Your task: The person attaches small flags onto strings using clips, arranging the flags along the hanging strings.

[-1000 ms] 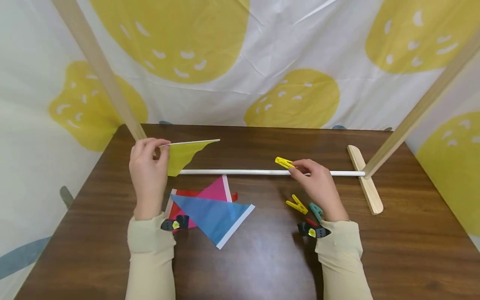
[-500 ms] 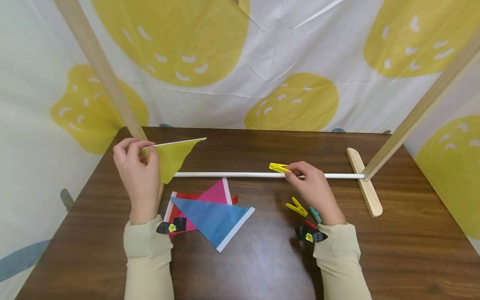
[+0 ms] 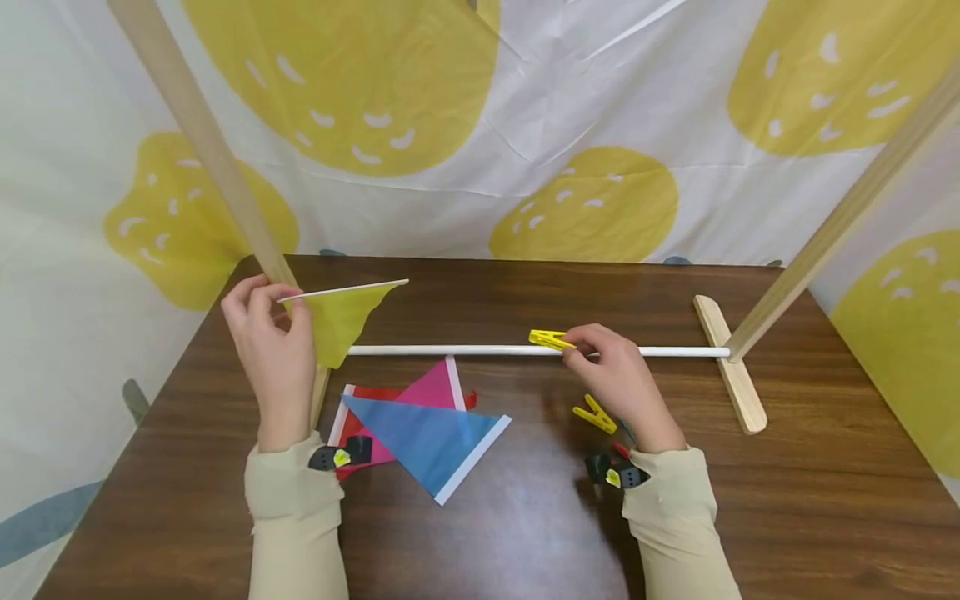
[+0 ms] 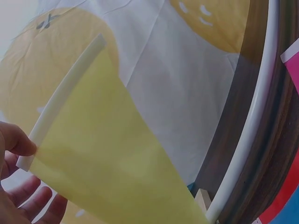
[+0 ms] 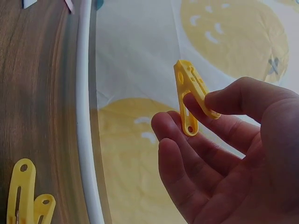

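My left hand [image 3: 273, 350] pinches a yellow triangular pennant [image 3: 337, 321] by one end of its white top strip. The pennant hangs point down near the left wooden post, overlapping the left end of a white rod [image 3: 465, 351] in the head view. In the left wrist view the thumb lies on the end of the white strip [image 4: 67, 95]. My right hand [image 3: 622, 379] holds a yellow clothespin [image 3: 547, 339] between thumb and fingers, over the rod in the head view. The right wrist view shows the clothespin [image 5: 189, 91] with its handle ends between thumb and fingers.
Blue [image 3: 427, 437], pink [image 3: 435, 386] and red pennants overlap on the brown table in front of the rod. Another yellow clothespin [image 3: 595, 414] lies near my right wrist, others partly hidden there. Wooden posts rise at left [image 3: 202, 142] and right [image 3: 840, 217], the right one on a foot.
My left hand has moved left with the yellow pennant. My right hand has shifted slightly left with the clothespin. The pennants on the table have stayed put.
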The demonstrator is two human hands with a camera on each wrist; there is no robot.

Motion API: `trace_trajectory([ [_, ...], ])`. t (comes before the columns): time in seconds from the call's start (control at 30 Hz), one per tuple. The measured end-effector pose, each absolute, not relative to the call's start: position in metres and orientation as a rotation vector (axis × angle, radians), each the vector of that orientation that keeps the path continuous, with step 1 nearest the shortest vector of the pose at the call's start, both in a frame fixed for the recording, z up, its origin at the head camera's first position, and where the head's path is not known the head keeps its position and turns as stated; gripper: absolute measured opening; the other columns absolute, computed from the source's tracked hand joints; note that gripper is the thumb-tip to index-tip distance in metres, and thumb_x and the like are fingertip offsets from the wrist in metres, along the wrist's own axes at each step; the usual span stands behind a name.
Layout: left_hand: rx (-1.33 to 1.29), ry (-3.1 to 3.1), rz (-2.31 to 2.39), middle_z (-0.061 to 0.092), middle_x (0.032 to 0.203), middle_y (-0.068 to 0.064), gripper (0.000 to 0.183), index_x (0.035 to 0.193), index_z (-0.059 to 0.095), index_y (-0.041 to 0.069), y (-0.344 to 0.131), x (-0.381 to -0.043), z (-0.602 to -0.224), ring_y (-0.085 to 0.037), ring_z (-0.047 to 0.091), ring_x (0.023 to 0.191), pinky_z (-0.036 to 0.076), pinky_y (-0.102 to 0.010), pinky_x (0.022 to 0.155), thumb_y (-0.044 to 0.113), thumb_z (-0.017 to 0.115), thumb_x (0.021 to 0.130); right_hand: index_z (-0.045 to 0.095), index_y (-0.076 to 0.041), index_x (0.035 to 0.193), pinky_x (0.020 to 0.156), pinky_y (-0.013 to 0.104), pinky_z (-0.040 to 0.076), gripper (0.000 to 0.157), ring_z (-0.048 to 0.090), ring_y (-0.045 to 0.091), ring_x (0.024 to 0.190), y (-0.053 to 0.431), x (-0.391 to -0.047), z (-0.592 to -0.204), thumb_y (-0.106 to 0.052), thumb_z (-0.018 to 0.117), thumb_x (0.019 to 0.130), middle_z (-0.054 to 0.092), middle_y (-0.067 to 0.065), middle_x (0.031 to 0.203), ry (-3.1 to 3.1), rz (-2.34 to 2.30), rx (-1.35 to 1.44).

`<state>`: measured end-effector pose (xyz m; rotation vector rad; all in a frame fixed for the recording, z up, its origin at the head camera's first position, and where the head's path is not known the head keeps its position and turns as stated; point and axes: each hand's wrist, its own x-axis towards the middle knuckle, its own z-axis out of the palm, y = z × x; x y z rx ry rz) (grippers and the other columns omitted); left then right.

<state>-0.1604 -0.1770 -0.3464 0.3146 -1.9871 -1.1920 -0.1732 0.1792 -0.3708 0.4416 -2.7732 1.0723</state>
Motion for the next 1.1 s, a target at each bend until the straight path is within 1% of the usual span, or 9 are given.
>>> trace_trajectory([
  [0.13, 0.332, -1.996, -1.199, 0.041, 0.117, 0.004, 0.012, 0.087, 0.060, 0.002, -0.177, -0.161, -0.347, -0.004, 0.040, 0.106, 0.043, -0.027, 0.078, 0.013, 0.054, 0.085, 0.063, -0.013, 0.097, 0.070, 0.033, 0.047, 0.017, 0.057, 0.012, 0.079, 0.177, -0.174, -0.362, -0.021, 0.055, 0.083, 0.060, -0.004, 0.091, -2.750, 1.026, 0.478],
  [0.27, 0.302, -2.005, -1.182, 0.043, 0.116, 0.003, 0.015, 0.089, 0.062, 0.002, -0.177, -0.165, -0.346, -0.005, 0.042, 0.104, 0.045, -0.028, 0.077, 0.015, 0.055, 0.085, 0.063, -0.013, 0.096, 0.069, 0.032, 0.047, 0.016, 0.057, 0.011, 0.081, 0.172, -0.175, -0.353, -0.020, 0.056, 0.084, 0.059, -0.004, 0.095, -2.714, 1.005, 0.525],
  [0.4, 0.298, -2.032, -1.160, 0.045, 0.115, 0.003, 0.019, 0.092, 0.064, 0.003, -0.182, -0.165, -0.348, -0.005, 0.044, 0.104, 0.044, -0.025, 0.076, 0.020, 0.059, 0.085, 0.063, -0.013, 0.096, 0.070, 0.033, 0.047, 0.015, 0.058, 0.012, 0.085, 0.165, -0.175, -0.349, -0.019, 0.055, 0.084, 0.058, -0.004, 0.101, -2.722, 0.982, 0.577],
  [0.5, 0.340, -2.059, -1.137, 0.047, 0.114, 0.005, 0.019, 0.094, 0.065, 0.006, -0.187, -0.161, -0.349, -0.004, 0.044, 0.103, 0.043, -0.023, 0.076, 0.022, 0.060, 0.084, 0.063, -0.014, 0.094, 0.070, 0.032, 0.047, 0.015, 0.057, 0.011, 0.083, 0.159, -0.175, -0.346, -0.018, 0.054, 0.083, 0.057, -0.005, 0.102, -2.724, 0.961, 0.612],
  [0.6, 0.354, -2.081, -1.113, 0.048, 0.112, 0.003, 0.019, 0.095, 0.065, 0.006, -0.189, -0.158, -0.349, -0.005, 0.045, 0.102, 0.044, -0.024, 0.077, 0.021, 0.060, 0.085, 0.063, -0.016, 0.093, 0.069, 0.029, 0.045, 0.014, 0.055, 0.007, 0.080, 0.155, -0.176, -0.343, -0.017, 0.053, 0.082, 0.056, -0.008, 0.101, -2.716, 0.926, 0.638],
  [0.67, 0.342, -2.091, -1.095, 0.050, 0.108, 0.002, 0.018, 0.095, 0.065, 0.007, -0.189, -0.158, -0.349, -0.006, 0.046, 0.098, 0.044, -0.024, 0.076, 0.021, 0.060, 0.085, 0.062, -0.017, 0.092, 0.069, 0.027, 0.045, 0.014, 0.054, 0.004, 0.079, 0.153, -0.177, -0.340, -0.018, 0.053, 0.082, 0.055, -0.010, 0.100, -2.716, 0.891, 0.655],
  [0.73, 0.313, -2.096, -1.075, 0.053, 0.101, 0.000, 0.017, 0.094, 0.066, 0.007, -0.189, -0.159, -0.350, -0.006, 0.048, 0.090, 0.044, -0.022, 0.074, 0.020, 0.060, 0.085, 0.062, -0.018, 0.092, 0.069, 0.025, 0.044, 0.014, 0.053, 0.002, 0.078, 0.151, -0.179, -0.339, -0.018, 0.052, 0.082, 0.055, -0.012, 0.099, -2.719, 0.848, 0.678],
  [0.87, 0.230, -2.109, -1.034, 0.056, 0.087, -0.001, 0.016, 0.094, 0.067, 0.008, -0.186, -0.160, -0.352, -0.006, 0.050, 0.074, 0.041, -0.016, 0.068, 0.018, 0.059, 0.085, 0.062, -0.018, 0.090, 0.069, 0.024, 0.044, 0.015, 0.054, 0.004, 0.077, 0.148, -0.184, -0.335, -0.018, 0.051, 0.081, 0.054, -0.013, 0.096, -2.715, 0.744, 0.753],
  [1.1, 0.176, -2.152, -0.996, 0.059, 0.084, 0.001, 0.016, 0.094, 0.067, 0.011, -0.185, -0.164, -0.353, -0.008, 0.053, 0.072, 0.040, -0.013, 0.066, 0.022, 0.061, 0.084, 0.061, -0.019, 0.090, 0.064, 0.025, 0.042, 0.013, 0.050, 0.005, 0.071, 0.146, -0.186, -0.328, -0.022, 0.051, 0.082, 0.052, -0.013, 0.090, -2.722, 0.561, 0.878],
])
